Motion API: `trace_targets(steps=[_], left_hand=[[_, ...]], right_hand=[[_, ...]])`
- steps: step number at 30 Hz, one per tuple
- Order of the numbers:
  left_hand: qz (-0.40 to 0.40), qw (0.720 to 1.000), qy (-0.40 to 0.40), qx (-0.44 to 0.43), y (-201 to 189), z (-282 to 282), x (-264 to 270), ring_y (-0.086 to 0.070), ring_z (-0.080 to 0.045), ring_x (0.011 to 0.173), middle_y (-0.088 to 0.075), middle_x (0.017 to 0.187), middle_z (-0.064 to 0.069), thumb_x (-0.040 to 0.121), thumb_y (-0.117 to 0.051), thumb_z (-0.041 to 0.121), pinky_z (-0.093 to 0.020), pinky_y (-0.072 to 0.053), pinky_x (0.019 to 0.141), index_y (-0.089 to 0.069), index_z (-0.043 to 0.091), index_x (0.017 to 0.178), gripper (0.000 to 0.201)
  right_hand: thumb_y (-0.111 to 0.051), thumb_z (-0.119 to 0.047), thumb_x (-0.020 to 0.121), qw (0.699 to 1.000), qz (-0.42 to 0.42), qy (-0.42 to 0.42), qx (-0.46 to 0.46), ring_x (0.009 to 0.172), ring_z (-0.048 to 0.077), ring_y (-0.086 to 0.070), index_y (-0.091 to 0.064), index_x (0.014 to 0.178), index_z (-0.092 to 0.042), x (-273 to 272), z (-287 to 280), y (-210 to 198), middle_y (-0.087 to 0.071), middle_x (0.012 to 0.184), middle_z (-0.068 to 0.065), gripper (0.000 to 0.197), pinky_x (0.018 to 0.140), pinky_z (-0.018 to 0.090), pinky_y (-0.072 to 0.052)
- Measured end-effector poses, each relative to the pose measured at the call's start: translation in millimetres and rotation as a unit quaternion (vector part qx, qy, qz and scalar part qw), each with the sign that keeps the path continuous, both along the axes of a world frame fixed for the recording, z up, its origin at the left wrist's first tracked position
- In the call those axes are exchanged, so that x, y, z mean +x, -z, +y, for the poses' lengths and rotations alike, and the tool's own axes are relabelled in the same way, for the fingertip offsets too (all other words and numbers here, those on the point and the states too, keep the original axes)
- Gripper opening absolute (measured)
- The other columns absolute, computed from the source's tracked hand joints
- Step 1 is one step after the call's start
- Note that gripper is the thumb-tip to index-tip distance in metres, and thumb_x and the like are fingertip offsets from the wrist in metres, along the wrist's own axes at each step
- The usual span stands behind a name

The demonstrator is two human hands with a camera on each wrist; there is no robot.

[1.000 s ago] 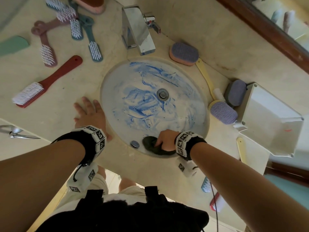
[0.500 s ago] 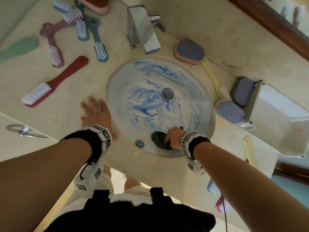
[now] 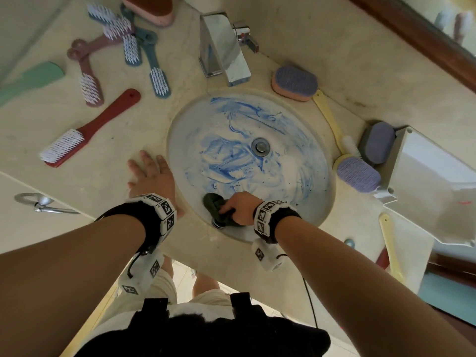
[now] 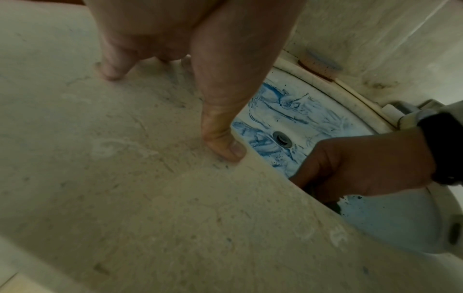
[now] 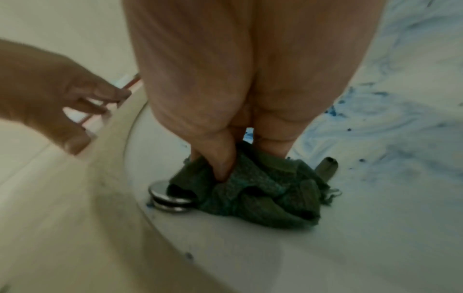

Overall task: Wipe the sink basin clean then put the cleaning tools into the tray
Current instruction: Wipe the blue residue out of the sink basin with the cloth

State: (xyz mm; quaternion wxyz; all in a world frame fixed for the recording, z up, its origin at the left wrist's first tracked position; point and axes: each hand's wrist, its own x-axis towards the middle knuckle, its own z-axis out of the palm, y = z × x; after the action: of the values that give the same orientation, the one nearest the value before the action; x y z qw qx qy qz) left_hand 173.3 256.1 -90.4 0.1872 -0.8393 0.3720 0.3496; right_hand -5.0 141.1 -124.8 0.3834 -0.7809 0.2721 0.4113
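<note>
Right hand [image 3: 238,207] clutches the dark cloth [image 5: 253,190] (seemingly touching a chrome cap) in the sink basin [image 3: 304,140]; left hand [image 3: 152,179] flat, fingers spread.

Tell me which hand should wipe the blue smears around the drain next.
Right. The right hand already grips the cloth inside the basin, close to the blue smears. The left hand lies flat on the counter beside the rim, holding nothing.

Blue-smeared sink basin [image 3: 291,130], crumpled dark green cloth [image 3: 217,208] at near wall
</note>
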Motion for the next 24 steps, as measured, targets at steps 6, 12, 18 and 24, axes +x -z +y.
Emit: trace_targets(steps=[6, 12, 18, 24], left_hand=[[-0.007, 1.000, 0.003, -0.002, 0, 0, -1, 0.007, -0.054, 0.140, 0.020, 0.152, -0.029, 0.061, -0.085, 0.048, -0.057, -0.030, 0.109, 0.012, 0.003, 0.149, 0.139], [-0.002, 1.000, 0.003, 0.002, 0, 0, 1, 0.007, -0.054, 0.140, 0.020, 0.153, -0.029, 0.061, -0.085, 0.048, -0.057, -0.030, 0.108, 0.014, 0.003, 0.149, 0.139], [-0.007, 1.000, 0.006, 0.000, 0, 0, 0, 0.006, -0.054, 0.140, 0.019, 0.153, -0.029, 0.060, -0.084, 0.051, -0.057, -0.031, 0.108, 0.013, 0.003, 0.149, 0.140], [-0.004, 1.000, -0.002, -0.001, 1, 4, 3, 0.010, -0.047, 0.143, 0.022, 0.155, -0.021, 0.059, -0.083, 0.054, -0.054, -0.032, 0.108, 0.015, 0.010, 0.150, 0.141]], right_hand=[[-0.048, 0.003, 0.091, 0.999, -0.028, -0.017, -0.006, 0.123, 0.030, -0.052, -0.060, 0.132, -0.025, 0, 5, 8, -0.056, 0.138, 0.006, 0.052, 0.106, 0.029, -0.036], [-0.051, -0.010, 0.095, 0.990, 0.066, -0.118, -0.040, 0.112, 0.029, -0.058, -0.061, 0.132, -0.022, -49, -23, 7, -0.062, 0.128, 0.007, 0.040, 0.102, 0.032, -0.044], [-0.054, -0.010, 0.094, 0.985, 0.108, -0.117, -0.062, 0.110, 0.026, -0.060, -0.063, 0.130, -0.027, -72, -40, 9, -0.064, 0.125, 0.004, 0.040, 0.098, 0.029, -0.046], [-0.052, -0.005, 0.090, 0.993, 0.044, -0.107, -0.037, 0.113, 0.028, -0.058, -0.061, 0.131, -0.030, -42, -22, 18, -0.061, 0.129, 0.005, 0.048, 0.099, 0.035, -0.046]])
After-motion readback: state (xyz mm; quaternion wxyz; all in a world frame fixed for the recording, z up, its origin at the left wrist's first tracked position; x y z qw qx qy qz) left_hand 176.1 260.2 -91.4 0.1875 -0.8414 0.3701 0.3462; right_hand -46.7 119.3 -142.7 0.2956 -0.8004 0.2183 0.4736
